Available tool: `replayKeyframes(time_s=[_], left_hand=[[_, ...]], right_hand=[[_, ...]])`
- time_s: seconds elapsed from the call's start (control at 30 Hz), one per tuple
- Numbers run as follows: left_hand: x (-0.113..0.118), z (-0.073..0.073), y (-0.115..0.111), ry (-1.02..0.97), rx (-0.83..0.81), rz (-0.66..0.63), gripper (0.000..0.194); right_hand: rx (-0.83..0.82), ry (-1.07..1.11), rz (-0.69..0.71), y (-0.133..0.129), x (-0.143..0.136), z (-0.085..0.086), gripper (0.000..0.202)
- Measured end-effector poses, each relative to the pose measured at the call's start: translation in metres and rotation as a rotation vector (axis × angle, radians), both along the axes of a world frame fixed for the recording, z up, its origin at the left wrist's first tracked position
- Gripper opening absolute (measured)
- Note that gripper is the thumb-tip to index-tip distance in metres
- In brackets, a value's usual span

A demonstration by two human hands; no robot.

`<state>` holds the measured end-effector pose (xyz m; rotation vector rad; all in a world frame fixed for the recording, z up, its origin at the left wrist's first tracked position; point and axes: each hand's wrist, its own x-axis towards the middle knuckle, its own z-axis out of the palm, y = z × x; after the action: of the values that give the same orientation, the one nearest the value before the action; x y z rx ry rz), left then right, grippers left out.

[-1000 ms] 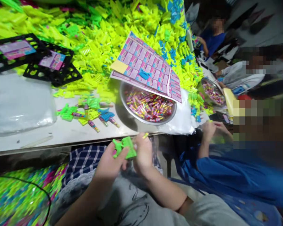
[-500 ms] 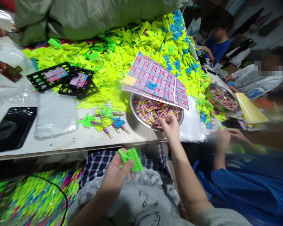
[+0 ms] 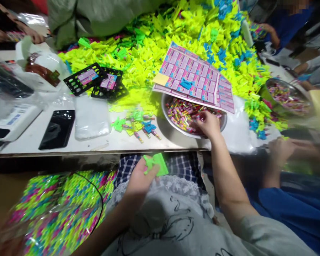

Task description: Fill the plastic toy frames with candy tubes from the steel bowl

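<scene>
My left hand (image 3: 142, 176) is closed around a bright green plastic toy piece (image 3: 160, 164), held above my lap just below the table edge. My right hand (image 3: 209, 124) reaches into a metal bowl (image 3: 166, 119) full of small wrapped candy tubes (image 3: 180, 113). Its fingers are pinched together among the tubes; whether one is between them is hidden. Printed label sheets (image 3: 194, 73) lie over the bowl's back rim, with a blue plastic piece (image 3: 187, 83) on top. Left of the bowl lie several plastic pieces (image 3: 136, 126) with candy tubes.
A big heap of yellow plastic pieces (image 3: 146, 53) covers the back. To the left lie clear bags (image 3: 92, 119), a black phone (image 3: 58, 128) and black trays (image 3: 82, 79). A co-worker's hands (image 3: 281, 153) work at the right, near a second bowl (image 3: 288, 97). Bagged pieces (image 3: 64, 213) sit below the table.
The view has shifted, so the table things appear farther right. My right hand has gone deeper into the bowl, from its front rim in among the tubes. My left hand still holds the green piece.
</scene>
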<state>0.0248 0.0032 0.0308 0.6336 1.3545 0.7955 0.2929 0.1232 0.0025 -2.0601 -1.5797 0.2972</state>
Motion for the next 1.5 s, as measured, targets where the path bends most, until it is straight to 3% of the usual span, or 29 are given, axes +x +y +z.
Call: replayKeyframes(time_s=[0.07, 0.1, 0.2, 0.27, 0.4, 0.63, 0.97, 1.07, 1.33, 1.5], left_hand=[[0.003, 0.006, 0.002, -0.019, 0.001, 0.001, 0.032], [0.004, 0.008, 0.003, -0.013, 0.006, 0.002, 0.031], [0.007, 0.013, 0.006, -0.01, 0.033, 0.019, 0.029], [0.008, 0.014, 0.008, -0.029, 0.047, 0.022, 0.028], [0.01, 0.014, 0.008, -0.027, 0.038, 0.02, 0.027], [0.011, 0.01, 0.002, -0.121, -0.018, -0.06, 0.03], [0.017, 0.007, -0.002, -0.096, -0.003, -0.126, 0.028], [0.015, 0.005, -0.001, -0.051, -0.024, -0.205, 0.028], [0.006, 0.006, 0.01, 0.094, 0.03, -0.389, 0.028], [0.004, 0.002, 0.011, 0.094, 0.042, -0.447, 0.027]], right_hand=[[0.116, 0.252, 0.061, -0.019, -0.016, 0.009, 0.025], [0.097, 0.425, 0.123, -0.031, -0.027, 0.014, 0.026], [-0.253, 0.92, 0.36, -0.073, -0.065, 0.027, 0.025], [-0.399, 1.158, 0.446, -0.096, -0.084, 0.03, 0.029], [-0.456, 1.412, 0.416, -0.119, -0.1, 0.021, 0.021], [-0.444, 1.618, 0.345, -0.126, -0.102, 0.008, 0.017], [-0.601, 1.856, 0.446, -0.128, -0.097, 0.011, 0.022], [-0.643, 1.844, 0.462, -0.129, -0.093, 0.008, 0.022], [-0.562, 1.68, 0.309, -0.131, -0.091, 0.01, 0.024], [-0.645, 1.764, 0.295, -0.131, -0.094, 0.009, 0.026]])
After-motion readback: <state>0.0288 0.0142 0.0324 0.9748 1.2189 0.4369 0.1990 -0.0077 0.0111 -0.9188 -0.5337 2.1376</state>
